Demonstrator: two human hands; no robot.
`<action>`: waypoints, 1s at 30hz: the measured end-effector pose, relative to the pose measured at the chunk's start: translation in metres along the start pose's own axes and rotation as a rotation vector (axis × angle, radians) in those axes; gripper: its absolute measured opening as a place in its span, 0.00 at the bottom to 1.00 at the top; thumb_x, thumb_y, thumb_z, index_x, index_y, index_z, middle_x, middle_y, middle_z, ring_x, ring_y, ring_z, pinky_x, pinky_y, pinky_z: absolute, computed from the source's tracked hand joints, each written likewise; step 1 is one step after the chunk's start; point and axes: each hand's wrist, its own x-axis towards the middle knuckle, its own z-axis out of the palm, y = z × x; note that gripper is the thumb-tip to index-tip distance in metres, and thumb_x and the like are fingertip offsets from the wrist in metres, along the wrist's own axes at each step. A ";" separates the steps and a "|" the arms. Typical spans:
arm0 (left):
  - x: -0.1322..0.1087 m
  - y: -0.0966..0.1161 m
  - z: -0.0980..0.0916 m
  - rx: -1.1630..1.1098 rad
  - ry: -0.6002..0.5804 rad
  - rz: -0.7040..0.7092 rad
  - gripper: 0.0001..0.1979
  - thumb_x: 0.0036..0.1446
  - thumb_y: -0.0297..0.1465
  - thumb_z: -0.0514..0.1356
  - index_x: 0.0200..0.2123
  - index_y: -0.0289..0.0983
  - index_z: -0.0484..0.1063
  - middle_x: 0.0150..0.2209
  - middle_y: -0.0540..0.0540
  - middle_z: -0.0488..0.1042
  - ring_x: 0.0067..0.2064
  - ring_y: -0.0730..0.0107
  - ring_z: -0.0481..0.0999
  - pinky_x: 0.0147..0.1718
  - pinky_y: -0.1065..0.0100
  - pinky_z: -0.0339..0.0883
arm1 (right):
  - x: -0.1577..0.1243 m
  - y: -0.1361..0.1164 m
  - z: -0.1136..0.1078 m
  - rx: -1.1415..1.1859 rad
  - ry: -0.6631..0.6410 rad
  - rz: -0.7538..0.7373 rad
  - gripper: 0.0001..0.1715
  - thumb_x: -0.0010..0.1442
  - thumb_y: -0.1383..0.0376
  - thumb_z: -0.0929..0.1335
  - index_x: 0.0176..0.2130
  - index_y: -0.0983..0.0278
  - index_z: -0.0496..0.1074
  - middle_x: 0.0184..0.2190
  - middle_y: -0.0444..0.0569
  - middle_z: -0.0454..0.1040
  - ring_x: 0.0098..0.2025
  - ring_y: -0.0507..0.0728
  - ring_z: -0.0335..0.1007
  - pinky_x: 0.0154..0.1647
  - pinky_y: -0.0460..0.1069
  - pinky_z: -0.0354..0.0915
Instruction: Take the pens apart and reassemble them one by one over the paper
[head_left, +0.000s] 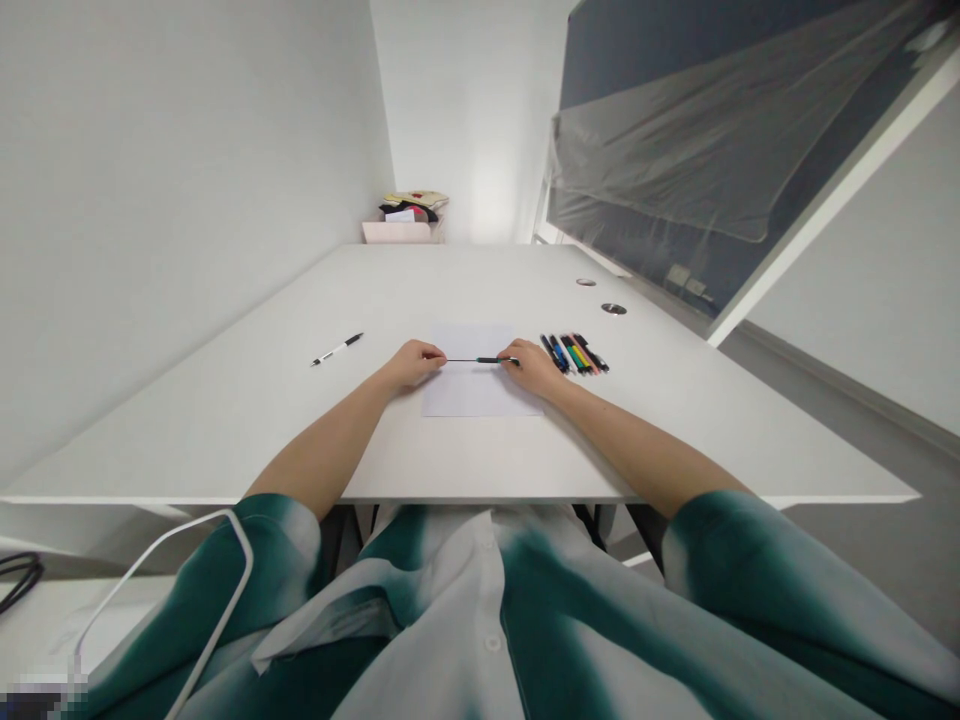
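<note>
A dark pen (484,360) spans from left fingers (429,352) to right fingers (514,351).

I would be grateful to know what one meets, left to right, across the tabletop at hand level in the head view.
White-and-black pen, left hand, thin dark rod, black pen barrel, right hand, row of pens.

- Worktop (300,430): smooth, low-sheen finish noted.
- Sheet (480,398): judged to be thin paper, matt and smooth.
- Dark pen (487,360) and row of pens (576,354): plastic-looking barrels observed; finish too small to be resolved.
- Round fittings (613,309): glossy, metallic look recorded.
- Dark panel (637,60): partly covered by clear plastic film (675,165), wrinkled and shiny.
- Shirt (442,620): soft, matt cloth, visibly creased.
- Wall (187,130): smooth, matt surface seen.
</note>
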 end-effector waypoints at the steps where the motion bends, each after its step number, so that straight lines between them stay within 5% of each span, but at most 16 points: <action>1: 0.000 0.002 0.001 0.009 -0.004 0.008 0.13 0.49 0.37 0.61 0.31 0.35 0.81 0.32 0.45 0.80 0.36 0.64 0.75 0.40 0.64 0.68 | 0.000 -0.001 0.000 0.025 -0.001 -0.011 0.15 0.62 0.71 0.65 0.44 0.65 0.79 0.43 0.54 0.76 0.46 0.59 0.71 0.50 0.51 0.63; 12: -0.003 0.024 0.020 0.103 -0.019 0.098 0.13 0.52 0.35 0.58 0.33 0.35 0.81 0.33 0.46 0.80 0.37 0.64 0.76 0.42 0.66 0.67 | -0.004 -0.012 0.002 0.075 -0.038 -0.079 0.15 0.63 0.71 0.64 0.47 0.65 0.77 0.44 0.53 0.75 0.45 0.57 0.72 0.48 0.49 0.64; 30: -0.001 0.023 0.029 0.054 -0.017 0.093 0.17 0.51 0.36 0.60 0.41 0.35 0.81 0.37 0.44 0.81 0.40 0.62 0.77 0.44 0.64 0.68 | -0.004 -0.012 0.003 0.123 -0.038 -0.083 0.14 0.60 0.70 0.65 0.45 0.65 0.75 0.42 0.53 0.77 0.43 0.58 0.72 0.46 0.50 0.64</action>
